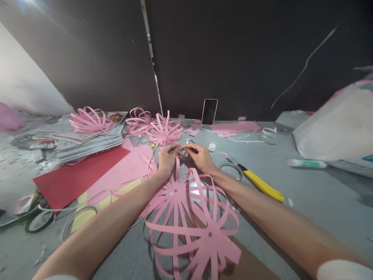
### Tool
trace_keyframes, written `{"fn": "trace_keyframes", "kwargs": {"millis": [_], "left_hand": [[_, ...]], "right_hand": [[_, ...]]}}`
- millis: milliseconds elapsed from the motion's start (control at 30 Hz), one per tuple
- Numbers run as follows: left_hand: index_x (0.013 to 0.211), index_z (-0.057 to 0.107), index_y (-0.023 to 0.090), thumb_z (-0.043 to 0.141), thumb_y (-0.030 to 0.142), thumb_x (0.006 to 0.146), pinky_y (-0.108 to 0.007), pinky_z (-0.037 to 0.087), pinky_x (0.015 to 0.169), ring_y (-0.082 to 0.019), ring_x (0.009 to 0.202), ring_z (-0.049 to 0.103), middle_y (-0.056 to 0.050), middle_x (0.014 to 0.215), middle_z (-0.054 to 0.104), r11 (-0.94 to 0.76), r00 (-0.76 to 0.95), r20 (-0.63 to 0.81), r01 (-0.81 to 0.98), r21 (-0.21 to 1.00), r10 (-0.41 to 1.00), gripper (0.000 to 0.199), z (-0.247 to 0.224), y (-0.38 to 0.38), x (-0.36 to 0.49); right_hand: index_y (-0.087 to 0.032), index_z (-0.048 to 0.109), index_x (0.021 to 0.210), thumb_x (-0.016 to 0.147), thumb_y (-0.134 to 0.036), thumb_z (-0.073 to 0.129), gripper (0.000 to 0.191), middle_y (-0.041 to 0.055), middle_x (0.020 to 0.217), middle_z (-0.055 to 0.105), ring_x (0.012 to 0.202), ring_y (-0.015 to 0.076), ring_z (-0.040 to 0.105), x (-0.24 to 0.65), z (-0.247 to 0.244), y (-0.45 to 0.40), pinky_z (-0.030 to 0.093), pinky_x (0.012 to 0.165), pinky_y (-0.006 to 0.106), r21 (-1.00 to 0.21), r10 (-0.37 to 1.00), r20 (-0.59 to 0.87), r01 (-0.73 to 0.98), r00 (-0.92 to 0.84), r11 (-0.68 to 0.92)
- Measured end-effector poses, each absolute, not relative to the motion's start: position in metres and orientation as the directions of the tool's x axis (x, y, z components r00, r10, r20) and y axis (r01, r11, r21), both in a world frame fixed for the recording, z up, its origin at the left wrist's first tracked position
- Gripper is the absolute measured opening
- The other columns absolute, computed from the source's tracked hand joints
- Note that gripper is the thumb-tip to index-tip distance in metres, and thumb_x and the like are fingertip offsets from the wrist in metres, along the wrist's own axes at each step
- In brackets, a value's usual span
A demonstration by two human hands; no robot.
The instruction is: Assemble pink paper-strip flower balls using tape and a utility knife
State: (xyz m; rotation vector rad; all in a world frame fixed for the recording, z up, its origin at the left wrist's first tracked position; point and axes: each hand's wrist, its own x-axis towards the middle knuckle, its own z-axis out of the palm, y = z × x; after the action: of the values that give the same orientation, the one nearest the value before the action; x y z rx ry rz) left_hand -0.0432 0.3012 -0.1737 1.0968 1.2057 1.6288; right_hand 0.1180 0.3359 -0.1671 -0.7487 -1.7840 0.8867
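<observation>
A pink paper-strip lantern [204, 243] lies between my forearms, its strips looping out from two round hubs with small holes. My left hand [166, 161] pinches the far end of one pink strip [177, 169] that rises from the rear hub. Close beside it, my right hand [201, 158] has thumb and finger pressed together near that strip end. Whatever sits in the right fingertips is too small to make out. Behind my hands stand more pink strip balls [165, 130].
On the left are stacked papers [90, 146], a red sheet [78, 177] and scissors [40, 221]. A yellow utility knife [264, 186] lies right of my right forearm. A phone [209, 111] leans on the dark wall. A glue stick [307, 163] lies by a white bag [335, 120].
</observation>
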Motion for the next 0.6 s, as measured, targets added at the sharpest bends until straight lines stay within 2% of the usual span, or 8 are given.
{"fn": "trace_keyframes", "kwargs": {"millis": [167,233,333,600], "left_hand": [[0.088,0.074,0.016,0.082,0.050,0.080,-0.025,0.044,0.047,-0.012,0.045,0.056,0.000,0.061,0.068,-0.171,-0.299,0.146,-0.059,0.983,0.943,0.036,-0.1716,0.2990,-0.0431],[0.084,0.073,0.015,0.082,0.053,0.079,-0.024,0.040,0.045,-0.010,0.043,0.053,0.001,0.058,0.066,-0.175,-0.289,0.153,-0.052,0.983,0.945,0.039,-0.1709,0.2985,-0.0433],[0.081,0.073,0.014,0.083,0.054,0.077,-0.022,0.042,0.049,-0.010,0.048,0.056,0.000,0.060,0.066,-0.213,-0.274,0.192,-0.049,0.976,0.942,0.041,-0.1710,0.2990,-0.0432],[0.086,0.074,0.013,0.083,0.055,0.076,-0.025,0.045,0.052,-0.014,0.053,0.062,-0.004,0.067,0.071,-0.182,-0.290,0.152,-0.082,0.980,0.945,0.044,-0.1730,0.3015,-0.0434]], "right_hand": [[-0.024,0.080,0.106,0.098,-0.046,0.064,0.029,0.0036,0.104,0.080,0.097,0.0233,0.073,0.1188,-0.1626,0.3326,0.054,0.091,0.037,-0.839,0.807,0.477,0.093,-0.348,0.536],[-0.023,0.080,0.107,0.099,-0.045,0.063,0.029,0.0039,0.104,0.080,0.097,0.0230,0.072,0.1191,-0.1611,0.3312,0.054,0.091,0.037,-0.836,0.805,0.481,0.095,-0.346,0.540],[-0.023,0.079,0.107,0.099,-0.044,0.063,0.027,0.0037,0.105,0.079,0.097,0.0222,0.072,0.1192,-0.1601,0.3301,0.054,0.090,0.036,-0.833,0.802,0.490,0.088,-0.343,0.546],[-0.023,0.078,0.109,0.099,-0.039,0.063,0.024,0.0045,0.110,0.080,0.103,0.0236,0.073,0.1191,-0.1643,0.3333,0.054,0.094,0.036,-0.829,0.803,0.490,0.103,-0.340,0.550]]}}
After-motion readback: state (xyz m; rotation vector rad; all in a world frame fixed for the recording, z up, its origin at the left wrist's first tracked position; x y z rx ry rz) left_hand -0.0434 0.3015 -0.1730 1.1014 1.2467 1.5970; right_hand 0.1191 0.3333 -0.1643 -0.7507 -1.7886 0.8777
